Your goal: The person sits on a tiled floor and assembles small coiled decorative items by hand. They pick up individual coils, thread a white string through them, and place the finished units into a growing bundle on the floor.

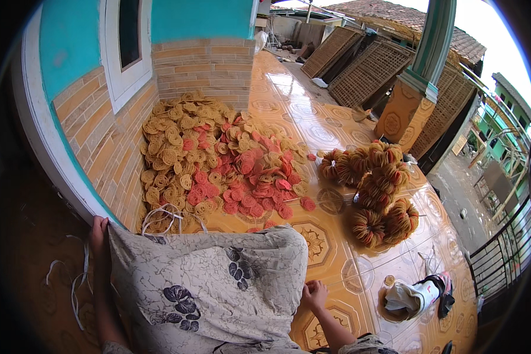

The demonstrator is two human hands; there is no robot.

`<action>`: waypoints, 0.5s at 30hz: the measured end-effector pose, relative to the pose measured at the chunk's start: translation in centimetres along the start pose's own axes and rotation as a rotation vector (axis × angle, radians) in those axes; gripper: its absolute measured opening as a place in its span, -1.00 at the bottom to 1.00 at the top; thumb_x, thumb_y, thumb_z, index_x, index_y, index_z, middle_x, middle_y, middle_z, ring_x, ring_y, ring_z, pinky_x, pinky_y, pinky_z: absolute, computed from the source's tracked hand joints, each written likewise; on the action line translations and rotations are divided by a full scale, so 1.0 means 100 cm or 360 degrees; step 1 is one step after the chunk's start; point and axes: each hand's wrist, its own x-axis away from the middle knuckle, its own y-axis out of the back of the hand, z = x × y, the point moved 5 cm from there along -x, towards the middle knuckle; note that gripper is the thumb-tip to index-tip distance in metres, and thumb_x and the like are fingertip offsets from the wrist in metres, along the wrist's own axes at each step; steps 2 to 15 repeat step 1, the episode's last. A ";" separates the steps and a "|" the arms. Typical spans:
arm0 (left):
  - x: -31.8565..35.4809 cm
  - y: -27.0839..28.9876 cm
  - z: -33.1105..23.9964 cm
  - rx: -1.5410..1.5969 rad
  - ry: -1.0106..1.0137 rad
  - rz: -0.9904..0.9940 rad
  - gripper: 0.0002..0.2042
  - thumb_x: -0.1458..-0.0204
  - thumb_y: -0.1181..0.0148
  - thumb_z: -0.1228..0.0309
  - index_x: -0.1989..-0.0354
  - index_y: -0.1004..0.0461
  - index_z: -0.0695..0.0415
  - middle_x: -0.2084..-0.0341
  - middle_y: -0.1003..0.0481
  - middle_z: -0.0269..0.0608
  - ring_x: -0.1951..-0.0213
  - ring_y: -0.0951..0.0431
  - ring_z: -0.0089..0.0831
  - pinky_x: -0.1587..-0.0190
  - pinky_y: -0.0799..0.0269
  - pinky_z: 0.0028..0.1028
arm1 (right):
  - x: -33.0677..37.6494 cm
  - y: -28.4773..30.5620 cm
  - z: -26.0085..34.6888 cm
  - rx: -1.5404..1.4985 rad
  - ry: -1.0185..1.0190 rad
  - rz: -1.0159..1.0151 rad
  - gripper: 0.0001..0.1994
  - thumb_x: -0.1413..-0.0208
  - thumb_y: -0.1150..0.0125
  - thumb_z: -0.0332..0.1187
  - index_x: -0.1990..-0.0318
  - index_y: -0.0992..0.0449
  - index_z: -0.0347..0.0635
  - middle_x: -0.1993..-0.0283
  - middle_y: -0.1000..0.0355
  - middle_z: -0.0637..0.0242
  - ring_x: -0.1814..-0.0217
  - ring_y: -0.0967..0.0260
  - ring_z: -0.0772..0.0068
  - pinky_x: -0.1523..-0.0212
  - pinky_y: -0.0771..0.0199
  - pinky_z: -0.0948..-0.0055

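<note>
My left hand (98, 235) lies flat at the left edge of a grey flower-print cloth (206, 283) that covers my lap. My right hand (314, 294) rests with curled fingers on the orange tiled floor (336, 259) at the cloth's right edge; whether it pinches something is not visible. Ahead lies a big heap of round yellow and red crackers (218, 159) against the brick wall. To the right sit several bundled rings of the same crackers (376, 189). A few white strings (162, 215) lie just beyond the cloth.
White strings (76, 283) also lie left of my left arm. A folded white cloth with a dark sandal (419, 295) sits on the floor at the lower right. A green and orange pillar (413, 88), woven lattice racks (366, 65) and a black railing (501, 253) stand farther off.
</note>
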 end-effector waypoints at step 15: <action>-0.010 0.002 -0.006 -0.0115 0.0082 0.0077 -0.73 -0.28 0.04 0.19 0.34 -0.29 0.15 0.36 -0.50 0.00 0.27 -0.50 -0.20 0.17 -0.31 -0.32 | -0.006 -0.003 0.007 -0.0018 0.0014 -0.0008 -0.77 -0.02 -0.29 -0.19 0.28 -0.50 -0.11 0.35 -0.44 0.28 0.18 -0.35 0.21 0.10 -0.26 0.16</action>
